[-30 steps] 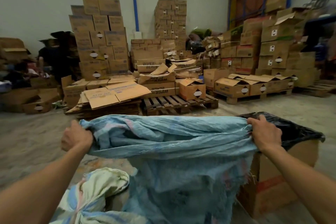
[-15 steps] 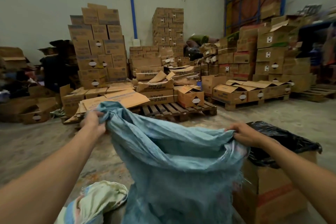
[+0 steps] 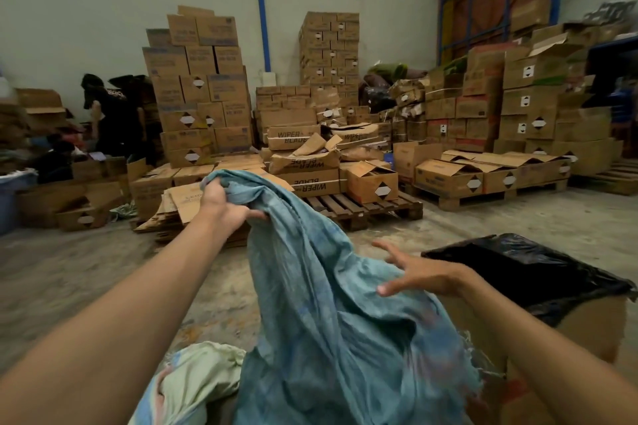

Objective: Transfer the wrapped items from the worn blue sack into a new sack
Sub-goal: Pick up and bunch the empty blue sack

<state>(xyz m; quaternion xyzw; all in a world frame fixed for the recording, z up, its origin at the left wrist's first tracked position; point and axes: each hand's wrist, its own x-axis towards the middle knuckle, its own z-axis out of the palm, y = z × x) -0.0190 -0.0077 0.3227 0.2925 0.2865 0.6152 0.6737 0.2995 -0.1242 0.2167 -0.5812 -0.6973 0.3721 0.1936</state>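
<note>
We have just let go of the blue sack (image 3: 331,314) with our right hand (image 3: 417,274). A moment ago that hand held the sack's edge; now its fingers are spread wide and it floats just over the cloth, next to the box. Our left hand (image 3: 224,202) has gone up and away from us. It is squeezed tight on a bunch of the sack's top, and it lifts that end high. So the sack no longer stretches flat between two hands. It hangs down from one hand in long folds and looks soft and nearly empty. We cannot see any wrapped things in it. We think the emptying may be done, or the sack is being shaken out.

The room is a big store room with a pale wall (image 3: 86,3) and a blue pipe (image 3: 260,10) running up it. The floor (image 3: 69,269) is grey, dusty concrete. Tall piles of brown boxes (image 3: 200,90) stand on wooden pallets (image 3: 362,209) behind the sack. A person in dark clothes (image 3: 114,117) bends over far to the left.

Close on our right sits a cardboard box (image 3: 587,331) lined with a black bag (image 3: 538,269). Low on our left lies a pale striped sack (image 3: 196,379), touching the blue one.
</note>
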